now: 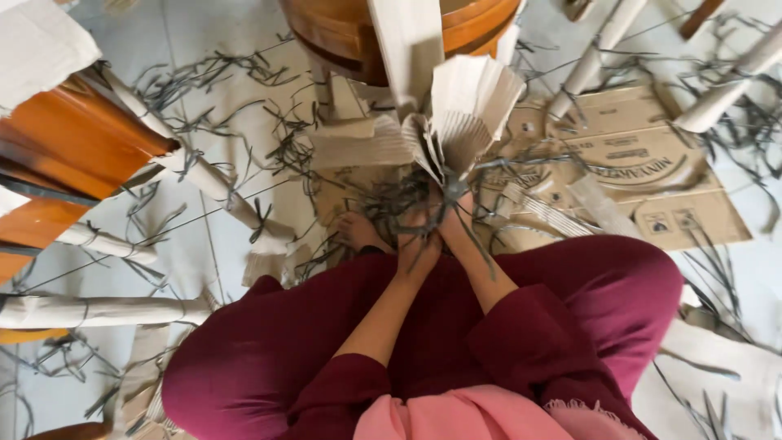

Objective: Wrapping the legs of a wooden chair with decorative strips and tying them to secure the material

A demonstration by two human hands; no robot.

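Left hand (pixel 418 251) and right hand (pixel 458 222) side by side, fingers curled shut around grey strips (pixel 423 208) binding base of folded cardboard fan (pixel 460 122); fan rose toward 12 o'clock from fingers; flattened carton (pixel 652 179) at 2 o'clock.

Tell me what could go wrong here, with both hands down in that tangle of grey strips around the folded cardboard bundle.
1. The left hand and right hand are buried in grey strips, so a strip might snag or tangle the fingers.
2. The fanned cardboard bundle could spring open if the grip loosens.
3. Loose strips and paper rolls litter the tiled floor, so someone might slip.
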